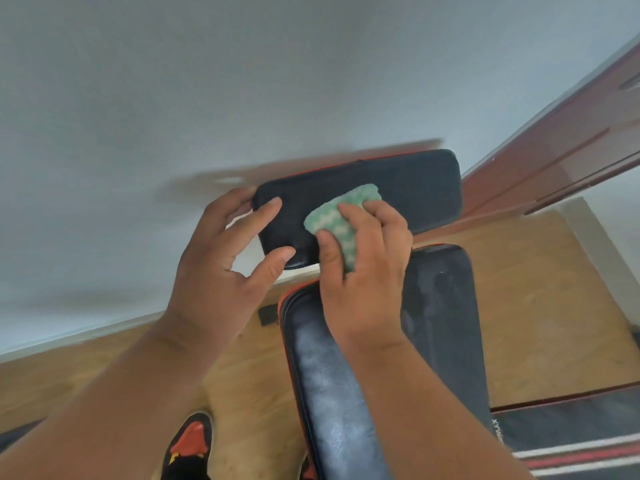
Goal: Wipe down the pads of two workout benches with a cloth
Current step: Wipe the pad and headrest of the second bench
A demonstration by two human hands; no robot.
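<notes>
A small black pad [415,188] with red trim stands raised against the white wall, above a long black bench pad [329,393]. My right hand [367,271] presses a folded green-and-white cloth [337,220] flat on the small pad's middle. My left hand [221,258] grips that pad's left end, with the thumb and index finger on its face and the other fingers behind its edge. The long pad runs toward me and looks worn and scuffed.
A second black pad [571,434] with red and white stripes lies at the lower right. Wooden floor [536,306] surrounds the bench. A brown door [571,140] stands at the right, the wall [173,98] just behind. My red-and-black shoe [190,445] is below.
</notes>
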